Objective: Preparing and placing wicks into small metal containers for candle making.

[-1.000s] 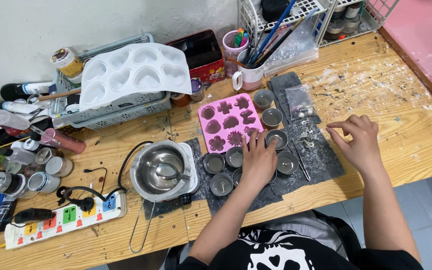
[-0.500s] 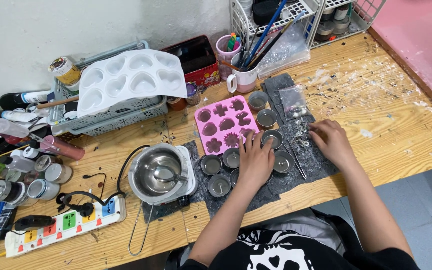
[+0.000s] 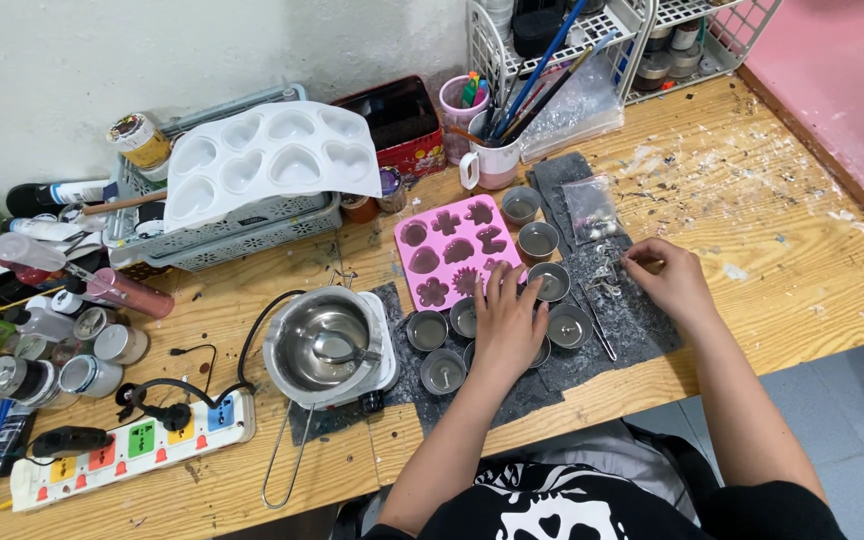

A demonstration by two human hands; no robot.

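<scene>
- Left hand (image 3: 505,320) is laid flat, fingers spread, over the small metal cups (image 3: 432,330) on the dark mat (image 3: 642,320); nothing is grasped.
- Right hand (image 3: 674,285) is pinched on a thin metal piece (image 3: 642,262), picked from the pile of small metal parts (image 3: 604,270) on the mat.
- Pink silicone mould (image 3: 449,248) sits just beyond the cups.
- Melting pot (image 3: 324,345) stands left of the cups, near the power strip (image 3: 132,440).

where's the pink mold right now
In the head view the pink mold lies flat at the table's middle, just beyond the left hand, between the metal pot and a column of small tins.
</scene>
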